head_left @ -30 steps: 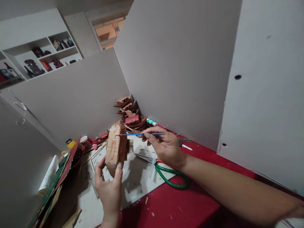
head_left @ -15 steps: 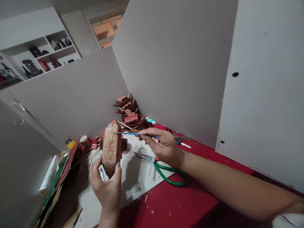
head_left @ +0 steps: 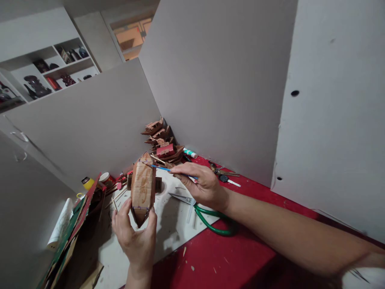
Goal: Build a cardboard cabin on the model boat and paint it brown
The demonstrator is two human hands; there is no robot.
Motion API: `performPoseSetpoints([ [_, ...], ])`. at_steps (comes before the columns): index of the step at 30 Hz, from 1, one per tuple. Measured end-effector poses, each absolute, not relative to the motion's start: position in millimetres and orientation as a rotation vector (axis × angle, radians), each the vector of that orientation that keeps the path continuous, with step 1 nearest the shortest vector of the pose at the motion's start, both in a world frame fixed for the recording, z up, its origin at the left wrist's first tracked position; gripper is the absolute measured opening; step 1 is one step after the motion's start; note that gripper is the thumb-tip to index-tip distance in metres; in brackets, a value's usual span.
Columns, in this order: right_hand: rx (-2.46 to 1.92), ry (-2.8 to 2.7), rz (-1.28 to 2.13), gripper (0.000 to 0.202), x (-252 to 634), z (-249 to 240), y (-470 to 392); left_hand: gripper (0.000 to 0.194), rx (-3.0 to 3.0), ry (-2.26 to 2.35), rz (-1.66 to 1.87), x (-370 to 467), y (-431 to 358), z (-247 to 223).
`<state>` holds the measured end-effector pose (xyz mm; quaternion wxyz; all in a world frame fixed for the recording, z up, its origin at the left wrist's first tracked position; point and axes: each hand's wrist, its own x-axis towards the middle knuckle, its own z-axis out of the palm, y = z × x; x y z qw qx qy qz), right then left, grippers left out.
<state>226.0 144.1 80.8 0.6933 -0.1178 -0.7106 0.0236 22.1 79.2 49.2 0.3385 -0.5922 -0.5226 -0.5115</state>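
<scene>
A small brown cardboard model boat (head_left: 143,184) is held up with its flat bottom facing me. Its lower end sits between the thumb and fingers of my left hand (head_left: 134,237). Wet-looking brown streaks run down the middle of the bottom, and purple lines cross it near both ends. My right hand (head_left: 201,185) pinches a thin blue paintbrush (head_left: 161,167). The brush tip touches or nearly touches the boat's upper end. Behind my right hand lie large scissors (head_left: 197,205) with green handles, their blades pointing left.
Several finished model boats (head_left: 164,150) stand against the grey partition. Cardboard sheets (head_left: 70,237) lean at the left, near a yellow jar (head_left: 88,183) and a white cup (head_left: 105,178). A white board (head_left: 171,228) covers part of the red tabletop (head_left: 207,261). Keys (head_left: 228,180) lie at the right.
The brush tip has shifted slightly up toward the boat's far end. The boat has tilted a little in my left hand, and my right hand has moved slightly left.
</scene>
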Motion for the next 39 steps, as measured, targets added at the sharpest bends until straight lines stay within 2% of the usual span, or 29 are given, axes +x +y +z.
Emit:
performPoseSetpoints([
  [5,-0.109,-1.718,-0.032,0.028,225,81,142,0.055,-1.557,-1.334,-1.320,21,80,50],
  [10,-0.338,-1.585,-0.123,0.021,228,85,145,0.055,-1.568,-1.325,-1.303,22,80,50],
  [15,-0.213,-1.687,-0.048,0.020,226,83,143,0.056,-1.575,-1.334,-1.294,21,80,47],
  [18,-0.324,-1.544,0.050,0.015,226,81,150,0.057,-1.587,-1.328,-1.302,21,81,46],
  [21,-0.476,-1.348,0.343,0.008,223,80,154,0.057,-1.597,-1.314,-1.301,22,81,46],
  [23,-0.461,-1.308,0.572,0.011,219,79,150,0.057,-1.599,-1.311,-1.293,23,81,47],
  [25,-0.395,-1.350,0.666,0.012,216,79,145,0.057,-1.597,-1.302,-1.284,24,81,48],
  [30,-0.440,-1.333,0.491,0.012,219,82,147,0.056,-1.592,-1.288,-1.279,24,80,49],
  [35,-0.486,-1.194,0.602,0.018,224,86,154,0.057,-1.598,-1.279,-1.261,23,81,47],
  [39,-0.491,-1.253,0.543,0.016,225,86,153,0.057,-1.593,-1.274,-1.264,23,81,46],
])
